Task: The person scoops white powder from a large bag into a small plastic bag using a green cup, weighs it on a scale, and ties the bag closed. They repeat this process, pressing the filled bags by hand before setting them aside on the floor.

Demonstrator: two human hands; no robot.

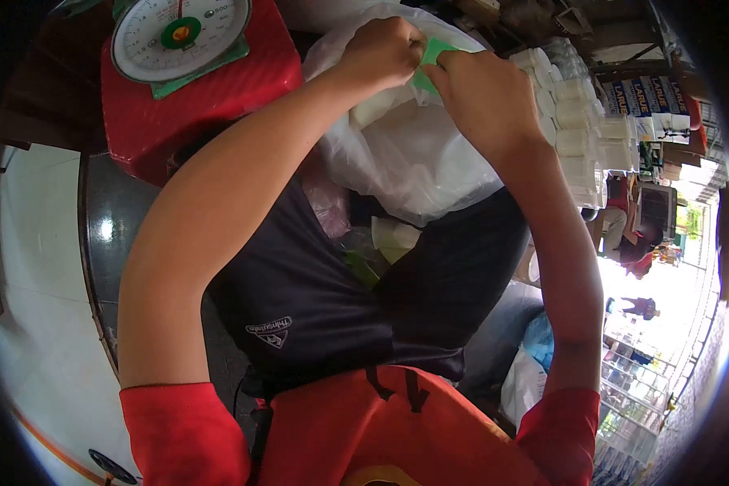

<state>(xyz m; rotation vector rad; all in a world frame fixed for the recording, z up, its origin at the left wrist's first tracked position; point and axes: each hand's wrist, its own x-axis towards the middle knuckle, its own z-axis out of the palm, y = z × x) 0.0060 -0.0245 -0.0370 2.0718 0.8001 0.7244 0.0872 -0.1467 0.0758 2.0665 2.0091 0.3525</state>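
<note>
My left hand (pixel 384 53) is closed on one side of a flat green plastic piece (pixel 431 65). My right hand (pixel 492 99) grips its other side, with the thumb pressed against it. Most of the piece is hidden by the fingers, so its exact kind cannot be made out. Both hands are above a large translucent plastic bag (pixel 413 162) that rests between my knees. Pale things show faintly inside the bag.
A dial scale (pixel 182 36) sits on a red box (pixel 202 105) at upper left. Stacked white plastic tubs (pixel 571 121) stand close by on the right. Between my legs lie a pale cup-like item (pixel 394 236) and a pinkish bag (pixel 328 206). Another person (pixel 624 231) is farther right.
</note>
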